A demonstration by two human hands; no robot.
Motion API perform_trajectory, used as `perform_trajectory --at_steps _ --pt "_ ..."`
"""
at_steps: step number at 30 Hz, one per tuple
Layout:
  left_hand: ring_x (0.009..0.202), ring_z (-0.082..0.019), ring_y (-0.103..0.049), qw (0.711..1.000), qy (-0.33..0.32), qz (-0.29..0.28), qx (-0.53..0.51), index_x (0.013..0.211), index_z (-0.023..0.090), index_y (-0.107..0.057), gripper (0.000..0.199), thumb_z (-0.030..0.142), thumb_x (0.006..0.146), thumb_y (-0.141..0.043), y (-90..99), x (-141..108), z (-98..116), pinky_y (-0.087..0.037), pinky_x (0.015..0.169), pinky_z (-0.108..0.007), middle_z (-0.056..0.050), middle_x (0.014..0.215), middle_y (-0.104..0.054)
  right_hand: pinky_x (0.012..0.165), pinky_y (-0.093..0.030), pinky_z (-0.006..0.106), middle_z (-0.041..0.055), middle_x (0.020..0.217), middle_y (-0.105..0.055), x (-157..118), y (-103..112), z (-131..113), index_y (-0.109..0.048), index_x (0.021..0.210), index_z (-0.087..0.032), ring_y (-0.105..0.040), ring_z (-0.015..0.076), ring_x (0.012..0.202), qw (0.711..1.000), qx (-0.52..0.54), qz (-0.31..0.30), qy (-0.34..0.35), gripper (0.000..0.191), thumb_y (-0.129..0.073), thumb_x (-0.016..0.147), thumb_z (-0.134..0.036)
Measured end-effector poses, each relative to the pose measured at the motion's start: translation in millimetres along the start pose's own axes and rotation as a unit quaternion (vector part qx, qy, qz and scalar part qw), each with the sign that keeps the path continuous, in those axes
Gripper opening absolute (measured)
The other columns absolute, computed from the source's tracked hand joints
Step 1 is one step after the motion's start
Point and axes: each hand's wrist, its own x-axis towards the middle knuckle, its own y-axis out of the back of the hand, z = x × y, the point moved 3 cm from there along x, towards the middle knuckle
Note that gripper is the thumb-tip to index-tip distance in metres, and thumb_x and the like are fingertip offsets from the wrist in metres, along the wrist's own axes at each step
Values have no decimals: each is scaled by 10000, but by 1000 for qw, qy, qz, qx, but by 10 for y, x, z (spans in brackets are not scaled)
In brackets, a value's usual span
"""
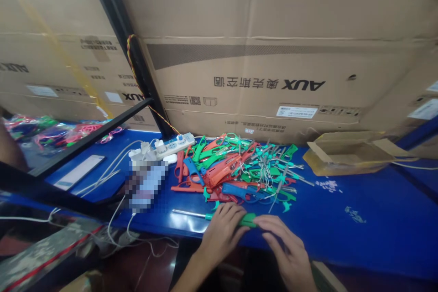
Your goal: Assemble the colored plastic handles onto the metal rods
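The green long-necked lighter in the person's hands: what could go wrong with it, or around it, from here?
The green long-necked lighter is held near the front edge of the blue table, so if the left hand slipped, it might fall to the floor. The pile of lighter parts lies just beyond the hands; a careless reach could scatter some. A white cable hangs over the edge and might get snagged.
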Motion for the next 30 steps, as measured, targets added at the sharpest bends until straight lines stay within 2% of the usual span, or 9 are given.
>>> perform_trajectory --at_steps 4,10,14,17,22,24,27,30 --pt "1139 -262 -586 1000 19 3 0 1236 203 -602 274 307 987 -652 -5 4 2 -452 1014 -445 -53 1205 -694 958 -581 269 37 1106 -774 23 -3 30 -718 1124 -274 -733 179 1051 1000 -6 -24 -8 217 -580 998 -164" --pt "1146 -268 -588 1000 7 3 1 1274 208 -598 267 299 1023 -584 19 2 20 -456 1024 -461 -74 1226 -688 985 -584 275 47 1186 -755 60 -42 -22 -717 1180 -253 -730 183 1093 997 -79 -2 9 256 -559 1008 -150" --pt "1159 -271 -594 1000 4 10 11 1290 207 -597 291 269 1006 -605 29 1 28 -463 1038 -473 -76 1224 -695 913 -608 285 44 1080 -758 95 -31 29 -732 1181 -269 -736 185 1001 992 -114 38 31 245 -590 1003 -179" --pt "1158 -265 -602 1000 6 16 10 1285 209 -603 297 258 994 -626 20 -4 26 -470 1041 -466 -71 1220 -701 855 -612 264 44 1048 -735 144 -12 86 -750 1165 -288 -728 178 958 990 -133 35 31 225 -617 998 -218" --pt "1166 -262 -608 1000 10 27 9 1276 207 -606 304 248 979 -651 3 -17 15 -470 1045 -458 -69 1232 -702 991 -573 258 40 1188 -748 181 -13 118 -707 1267 -273 -715 176 1113 991 -128 7 43 307 -550 1021 -179" --pt "1162 -260 -609 1000 9 28 8 1279 206 -605 316 240 971 -663 2 -18 12 -466 1051 -463 -65 1230 -702 989 -577 249 31 1152 -769 169 -24 130 -714 1242 -263 -730 173 1091 992 -114 26 48 288 -556 1017 -176" --pt "1161 -262 -607 1000 11 26 4 1278 208 -610 317 248 969 -668 2 -18 5 -471 1043 -461 -65 1222 -702 896 -614 225 34 1062 -778 142 -53 152 -752 1146 -259 -761 170 971 991 -103 69 44 215 -612 993 -201" --pt "1159 -271 -606 1000 11 28 -5 1286 212 -609 327 246 966 -671 -7 -22 -8 -482 1025 -455 -73 1232 -700 867 -621 214 43 1045 -772 127 -83 160 -769 1105 -258 -767 170 940 991 -99 84 38 191 -625 986 -217"
